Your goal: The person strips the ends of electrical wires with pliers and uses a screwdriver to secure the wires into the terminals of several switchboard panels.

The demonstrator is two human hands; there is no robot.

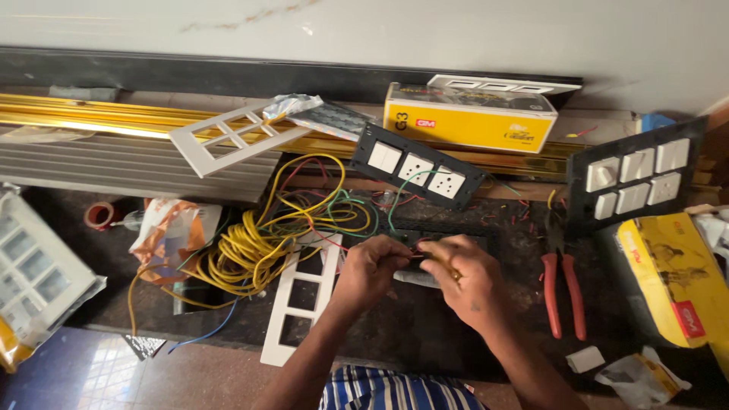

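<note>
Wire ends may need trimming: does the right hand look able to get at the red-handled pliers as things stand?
Probably yes. The red-handled pliers lie on the dark worktop just right of the right hand with nothing between them, though that hand seems to pinch a yellowish tool and would have to free itself first.

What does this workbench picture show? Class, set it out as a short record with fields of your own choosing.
Setting: dark worktop strewn with electrical parts
Left hand: fingers pinched on wires at a black switch plate
Right hand: holds a thin yellow tool against that plate
Left of hands: yellow wire coil, white frame
Right of hands: red pliers
Behind: socket panel, yellow box
</note>
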